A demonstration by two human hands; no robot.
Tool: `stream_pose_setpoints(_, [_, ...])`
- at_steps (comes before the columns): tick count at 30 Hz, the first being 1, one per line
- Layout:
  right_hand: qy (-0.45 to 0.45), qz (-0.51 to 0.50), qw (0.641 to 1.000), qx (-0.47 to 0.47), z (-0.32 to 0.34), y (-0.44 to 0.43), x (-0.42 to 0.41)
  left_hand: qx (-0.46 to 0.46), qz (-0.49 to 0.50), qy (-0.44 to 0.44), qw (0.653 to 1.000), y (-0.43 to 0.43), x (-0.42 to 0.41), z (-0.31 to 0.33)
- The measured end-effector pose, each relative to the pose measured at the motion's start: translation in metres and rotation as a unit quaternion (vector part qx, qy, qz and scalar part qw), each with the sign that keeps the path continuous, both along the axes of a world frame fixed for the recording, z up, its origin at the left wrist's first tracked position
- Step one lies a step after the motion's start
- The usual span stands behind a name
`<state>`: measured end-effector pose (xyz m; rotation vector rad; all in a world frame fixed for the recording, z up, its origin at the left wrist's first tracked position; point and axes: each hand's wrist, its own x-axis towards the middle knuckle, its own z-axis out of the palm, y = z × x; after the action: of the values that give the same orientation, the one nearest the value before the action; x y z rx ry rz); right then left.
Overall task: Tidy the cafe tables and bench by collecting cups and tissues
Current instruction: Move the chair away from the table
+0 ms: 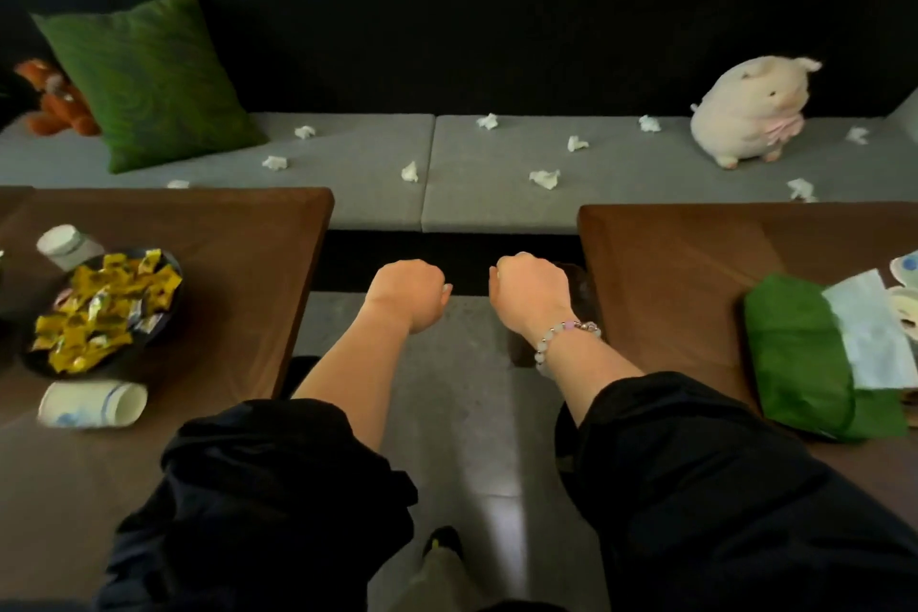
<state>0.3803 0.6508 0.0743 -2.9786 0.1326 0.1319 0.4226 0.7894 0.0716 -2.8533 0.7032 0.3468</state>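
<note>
Several crumpled white tissues lie scattered on the grey bench, among them one near the seam and one right of it. On the left table a white paper cup lies on its side and another cup lies behind the bowl. More cups sit at the right table's far edge. My left hand and right hand hover in the gap between the tables with fingers curled, holding nothing.
A dark bowl of yellow wrapped sweets sits on the left table. The right table bears a green cloth and a white napkin. A green cushion, orange toy and pale plush pig sit on the bench.
</note>
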Motion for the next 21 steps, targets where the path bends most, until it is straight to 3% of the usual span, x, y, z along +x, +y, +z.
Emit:
stream_pose_setpoints(15, [0.023,-0.123,0.992,-0.005,-0.020,-0.069,0.129,-0.023,-0.097,0.030,0.995,-0.079,0.158,-0.017])
stream_pose_setpoints(21, [0.038,-0.158,0.986,0.030,-0.042,-0.113,0.200,0.022,-0.099,0.068,0.992,-0.131,0.233,-0.033])
